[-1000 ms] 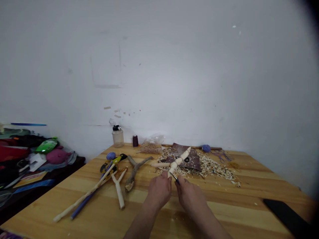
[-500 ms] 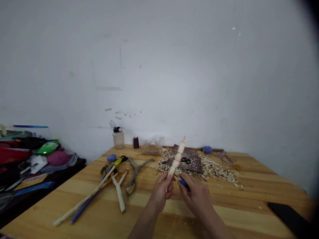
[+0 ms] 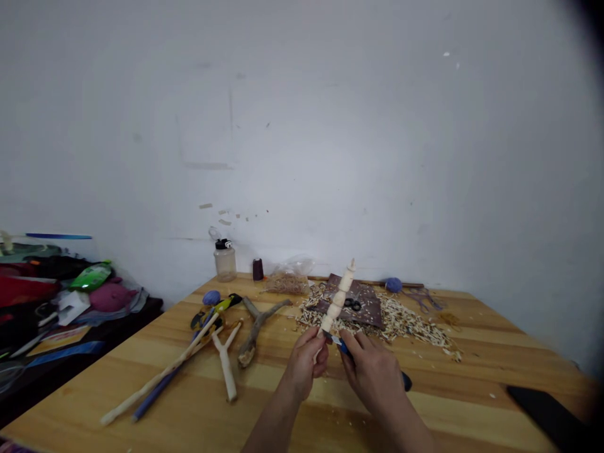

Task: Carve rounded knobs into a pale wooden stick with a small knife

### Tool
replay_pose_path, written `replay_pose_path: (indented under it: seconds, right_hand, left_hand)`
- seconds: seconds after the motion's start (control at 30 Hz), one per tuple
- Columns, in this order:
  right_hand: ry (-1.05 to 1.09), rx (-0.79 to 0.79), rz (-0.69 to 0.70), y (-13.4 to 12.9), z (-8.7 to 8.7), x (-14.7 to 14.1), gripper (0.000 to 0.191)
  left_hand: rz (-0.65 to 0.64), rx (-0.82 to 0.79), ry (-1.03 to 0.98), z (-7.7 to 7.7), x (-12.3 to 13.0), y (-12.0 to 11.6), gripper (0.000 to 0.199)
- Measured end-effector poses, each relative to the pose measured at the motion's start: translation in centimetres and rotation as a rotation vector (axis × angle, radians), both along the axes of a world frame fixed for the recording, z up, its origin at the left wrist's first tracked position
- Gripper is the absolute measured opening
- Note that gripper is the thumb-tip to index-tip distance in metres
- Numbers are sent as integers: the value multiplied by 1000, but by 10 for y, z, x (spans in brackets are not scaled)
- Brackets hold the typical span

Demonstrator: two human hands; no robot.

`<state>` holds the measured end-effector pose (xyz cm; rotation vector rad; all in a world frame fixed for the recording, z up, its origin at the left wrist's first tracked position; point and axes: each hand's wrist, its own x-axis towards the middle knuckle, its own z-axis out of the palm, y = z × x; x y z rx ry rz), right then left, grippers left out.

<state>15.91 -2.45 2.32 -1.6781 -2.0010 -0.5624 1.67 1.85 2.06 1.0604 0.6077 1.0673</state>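
My left hand [image 3: 306, 360] is closed around the lower end of a pale carved wooden stick [image 3: 340, 299], which tilts up and away with notched rings along it and a narrow tip. In my right hand [image 3: 374, 370] is a knife [image 3: 346, 347] with a blue and dark handle. Its short blade lies against the stick just above my left fingers. Behind the stick, black-handled scissors [image 3: 353, 304] rest on a dark brown sheet [image 3: 368, 292] strewn with wood shavings [image 3: 413, 322].
Left on the table [image 3: 179, 402] lie a peeled forked stick [image 3: 226, 368], a bark-covered fork [image 3: 257, 330] and long rods [image 3: 155, 380]. A bottle [image 3: 225, 261], thread spool [image 3: 257, 269] and plastic bag [image 3: 287, 280] stand near the wall. A black flat object [image 3: 547, 412] is at right.
The knife has turned in my right hand, so its blade now shows across the stick and its handle end shows behind my palm. The stick has shifted slightly right.
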Motion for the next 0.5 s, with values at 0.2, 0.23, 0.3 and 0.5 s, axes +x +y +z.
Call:
replay_pose_path:
  seconds: [0.2, 0.23, 0.3, 0.5]
  right_hand:
    - [-55, -42, -39, -1, 5, -2, 25]
    - [-66, -54, -53, 0, 4, -3, 25]
    - [-82, -82, -98, 1, 1, -6, 28]
    - [-96, -151, -201, 4, -7, -16, 27]
  left_hand:
    - [16, 54, 90, -7, -1, 6, 36]
    - [16, 82, 122, -8, -1, 7, 37]
    - [41, 154, 206, -9, -1, 7, 38]
    - [285, 398, 417, -2, 0, 0, 26]
